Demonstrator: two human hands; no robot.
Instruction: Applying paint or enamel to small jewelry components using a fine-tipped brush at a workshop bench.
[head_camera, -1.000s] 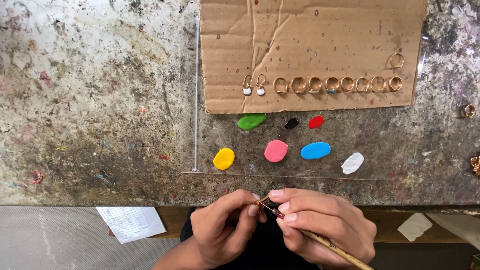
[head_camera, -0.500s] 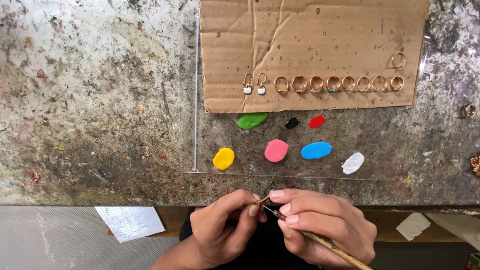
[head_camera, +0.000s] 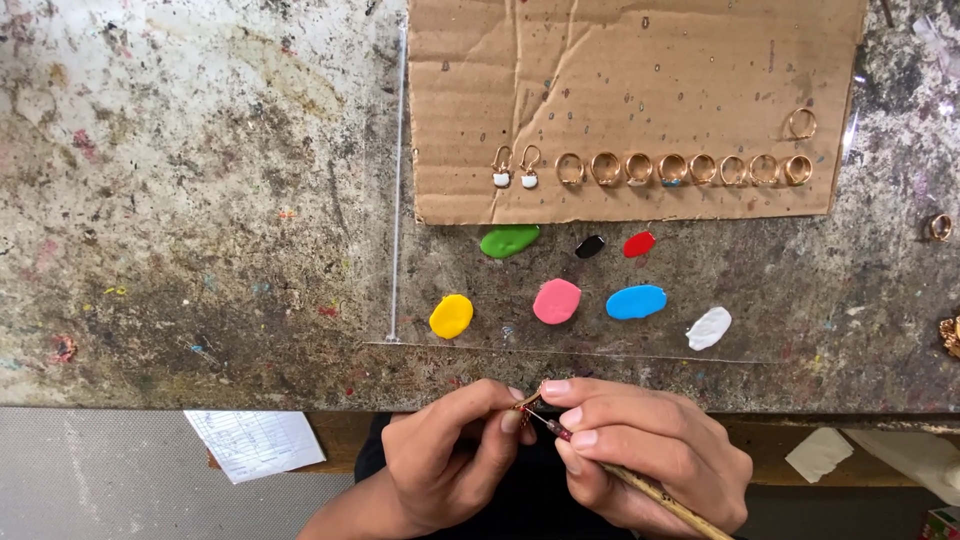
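A small copper-coloured ring sits at the bottom centre of the frame, pinched between the thumb and fingertips of the left hand, which is closed tight around it; most of the ring is hidden by the fingers. The right hand is clamped on a thin paintbrush — its dark tip touches the ring, and its wooden handle runs down toward the lower right corner. The two hands meet just over the near edge of the workbench, a worn surface speckled with old paint.

Just above the hands lies a clear plastic sheet with blobs of paint on it: yellow, pink, blue and white in a lower row, green, black and red above them. Higher still, in the upper middle of the frame, a piece of cardboard carries a row of rings, with a pair of earrings at its left end and one more ring above the right end. Another ring lies alone on the bench at the right edge. At the lower left, below the bench edge, is a slip of paper.
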